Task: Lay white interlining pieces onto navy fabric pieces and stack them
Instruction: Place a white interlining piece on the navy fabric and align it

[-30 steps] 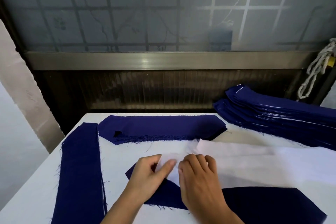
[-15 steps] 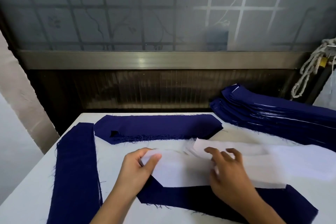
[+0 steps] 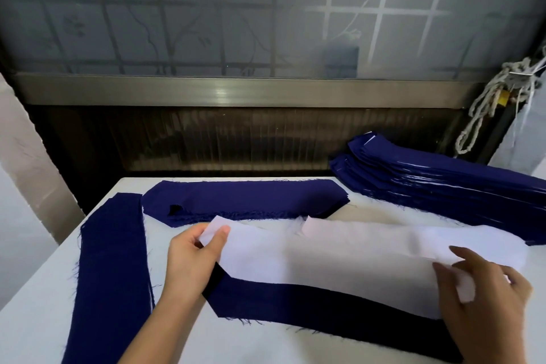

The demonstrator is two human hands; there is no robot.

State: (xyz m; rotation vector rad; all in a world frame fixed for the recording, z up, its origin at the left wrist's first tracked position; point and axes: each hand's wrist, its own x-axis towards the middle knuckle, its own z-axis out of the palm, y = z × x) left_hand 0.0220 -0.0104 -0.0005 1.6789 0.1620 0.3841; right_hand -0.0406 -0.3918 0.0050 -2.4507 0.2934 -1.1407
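White interlining piece (image 3: pixel 339 254) spans lengthwise left to right over navy fabric piece (image 3: pixel 325 312) on bench (image 3: pixel 44 319), pointed end leftward. Left grip (image 3: pixel 192 263) pinches that end; right grip (image 3: pixel 490 304) holds the opposite end.

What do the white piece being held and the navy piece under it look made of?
White interlining piece: thin, matte, probably nonwoven; clean-cut edges. Navy fabric piece under it: matte woven cloth, judging by frayed threads along its edge.
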